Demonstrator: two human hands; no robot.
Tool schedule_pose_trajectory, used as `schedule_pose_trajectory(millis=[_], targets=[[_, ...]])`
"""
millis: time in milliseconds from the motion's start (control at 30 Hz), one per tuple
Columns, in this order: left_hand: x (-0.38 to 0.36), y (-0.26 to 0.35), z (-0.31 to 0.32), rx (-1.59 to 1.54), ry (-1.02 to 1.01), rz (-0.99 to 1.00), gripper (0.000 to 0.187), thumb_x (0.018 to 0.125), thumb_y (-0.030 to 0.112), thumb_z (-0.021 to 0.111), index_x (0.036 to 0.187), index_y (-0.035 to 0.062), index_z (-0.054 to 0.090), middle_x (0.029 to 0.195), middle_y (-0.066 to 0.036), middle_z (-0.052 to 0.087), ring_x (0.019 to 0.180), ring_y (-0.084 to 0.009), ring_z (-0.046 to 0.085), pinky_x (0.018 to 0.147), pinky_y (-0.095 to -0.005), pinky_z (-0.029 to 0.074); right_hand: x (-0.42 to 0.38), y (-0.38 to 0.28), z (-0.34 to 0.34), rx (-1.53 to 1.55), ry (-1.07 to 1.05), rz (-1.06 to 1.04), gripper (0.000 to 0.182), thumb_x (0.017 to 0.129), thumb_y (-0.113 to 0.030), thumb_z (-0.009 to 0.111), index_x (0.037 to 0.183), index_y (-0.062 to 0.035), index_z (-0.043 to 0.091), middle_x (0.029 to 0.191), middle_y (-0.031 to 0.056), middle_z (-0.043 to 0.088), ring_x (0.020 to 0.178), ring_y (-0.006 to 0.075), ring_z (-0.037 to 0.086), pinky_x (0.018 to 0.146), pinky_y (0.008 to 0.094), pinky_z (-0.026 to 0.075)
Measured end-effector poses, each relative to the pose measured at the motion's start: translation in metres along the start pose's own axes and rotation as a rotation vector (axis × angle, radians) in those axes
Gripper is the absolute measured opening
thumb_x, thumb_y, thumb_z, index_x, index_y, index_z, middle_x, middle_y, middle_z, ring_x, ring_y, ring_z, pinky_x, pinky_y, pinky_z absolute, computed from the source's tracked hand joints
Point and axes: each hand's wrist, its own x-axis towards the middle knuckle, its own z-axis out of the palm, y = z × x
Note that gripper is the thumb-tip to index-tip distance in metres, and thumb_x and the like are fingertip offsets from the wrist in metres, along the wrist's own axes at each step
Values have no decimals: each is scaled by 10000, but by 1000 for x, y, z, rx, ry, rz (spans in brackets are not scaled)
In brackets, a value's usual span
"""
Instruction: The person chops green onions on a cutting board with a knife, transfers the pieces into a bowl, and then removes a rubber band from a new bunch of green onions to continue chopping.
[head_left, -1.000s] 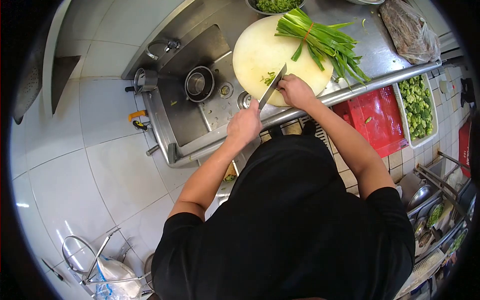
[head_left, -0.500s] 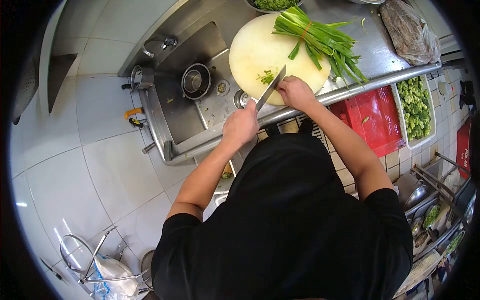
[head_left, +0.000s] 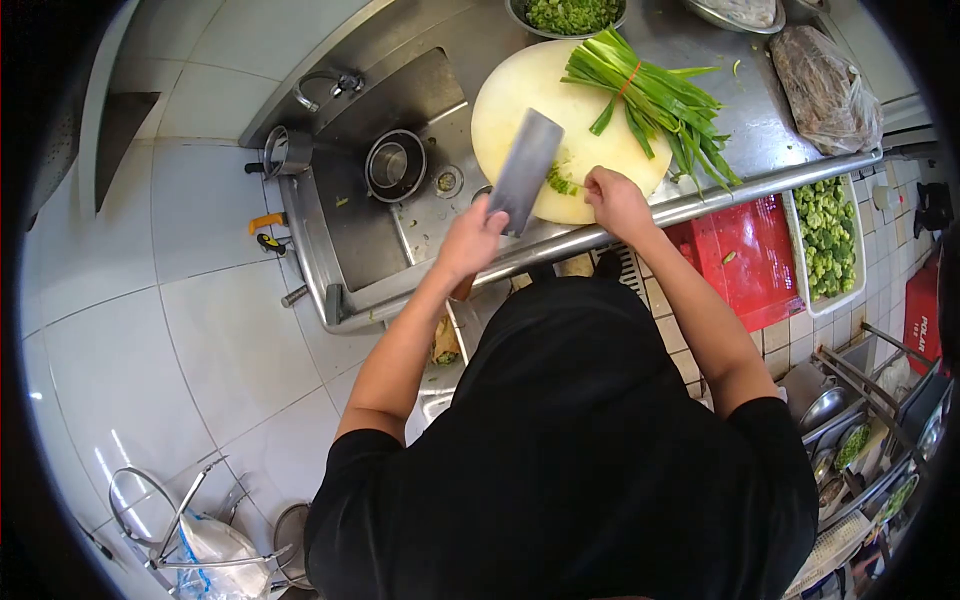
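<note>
My left hand [head_left: 472, 240] is closed round the handle of a cleaver [head_left: 528, 165], whose broad blade face shows over the left part of the round cutting board [head_left: 500, 95]. My right hand [head_left: 617, 202] is at the board's near edge, fingers pinched beside cut green pieces [head_left: 562, 180]; whatever is between its fingertips is too small to name. A bundle of long green leaves [head_left: 655, 95], tied with a red band, lies across the board's far right side and hangs over its edge.
Left of the board is a steel sink [head_left: 360, 235] holding a round pot [head_left: 396, 165]. Chopped greens fill a bowl [head_left: 575, 12] behind. A bagged brown item [head_left: 825, 90] lies right on the counter. Below are a red crate [head_left: 745, 265] and a tub of green vegetables [head_left: 828, 240].
The cleaver has lifted off the cut pieces and moved left, its blade turned flat to view. My right hand has shifted slightly right and nearer. The whole view has shifted a little.
</note>
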Motion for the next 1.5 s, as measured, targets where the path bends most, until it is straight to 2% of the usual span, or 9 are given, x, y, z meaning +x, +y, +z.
schedule_pose_trajectory(millis=[167,667,967,1067,1133,1200,1267,1433,1500], targets=[[14,-53,-42,-509,-124,-244,277,1035,250,522,1269,106,489,588,0,450,384,-108,430,344,-278,388,0,-6,11,25,35,25,449,808,-65,706,1231,-29,562,1148,197,596,1061,362,601,902,429,508],[33,-39,30,-781,-520,-228,242,1031,228,533,1233,108,472,583,-6,445,375,-121,437,338,-287,406,42,-17,25,232,88,150,405,794,30,669,1197,20,626,1095,182,566,925,344,620,849,397,511],[135,93,-113,-571,-159,82,217,1011,184,525,1183,51,526,610,-47,525,388,-131,481,357,-307,386,238,-73,-67,104,522,-312,306,849,-125,658,1149,-70,649,1116,191,574,1037,389,591,902,438,490],[192,130,-147,-20,163,253,293,979,240,519,1147,3,556,830,-215,661,679,-362,652,636,-463,515,299,-49,-90,64,633,-292,277,874,-145,616,1142,-98,666,1121,191,608,1014,400,613,872,457,510],[211,141,-158,95,349,243,365,980,297,479,1155,-14,555,1070,-304,655,1049,-498,603,907,-533,475,302,-15,-88,-492,488,-135,288,869,-124,562,1126,-114,689,1120,188,631,987,399,627,841,473,525],[224,131,-165,84,436,377,283,1003,259,490,1086,-7,539,715,-156,622,512,-271,614,493,-407,496,286,-15,-111,-375,494,-225,316,829,-95,537,1091,-120,713,1111,178,657,975,385,643,843,467,533],[183,147,-166,-156,274,119,321,980,294,500,1095,-2,544,1003,-297,662,970,-494,626,839,-520,493,238,-22,-116,-308,251,-283,318,787,-61,552,1046,-118,727,1057,144,690,954,362,664,839,456,534],[170,29,-81,-197,221,154,313,975,286,522,1106,3,549,986,-284,665,949,-444,656,831,-489,497,103,6,-62,-816,-238,-226,125,849,-112,576,932,-112,669,994,88,630,967,272,636,838,416,512],[154,-17,-44,-160,179,152,231,1006,201,525,1156,38,590,629,-60,585,446,-162,548,437,-344,443,91,20,-59,-838,-187,-225,136,856,-106,558,935,-111,669,994,70,626,1005,258,612,860,398,495]])
